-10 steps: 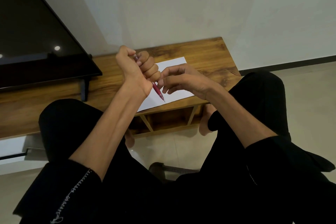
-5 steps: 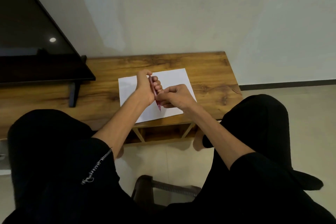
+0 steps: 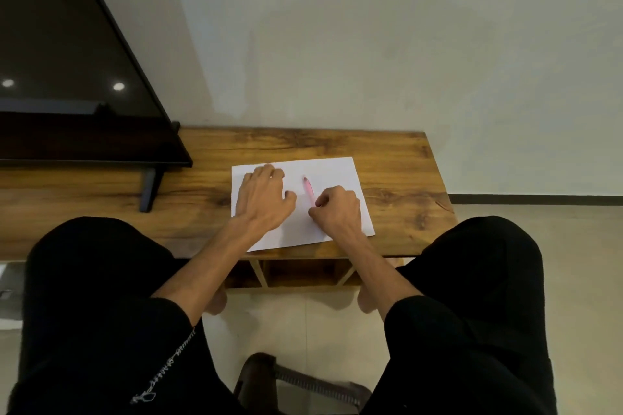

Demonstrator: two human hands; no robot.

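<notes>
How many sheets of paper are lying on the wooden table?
1. The white sheet lies on the wooden table, under the left hand and the right hand. Another beneath it would be hidden.

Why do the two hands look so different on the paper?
The left hand lies spread, fingers resting on the white paper; the right hand is curled round a pink pen. The left hand holds nothing; the right holds the pen. Both are over the paper.

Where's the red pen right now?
In the head view, the red pen is held in the right hand, over the white paper on the wooden table, right of the left hand.
</notes>
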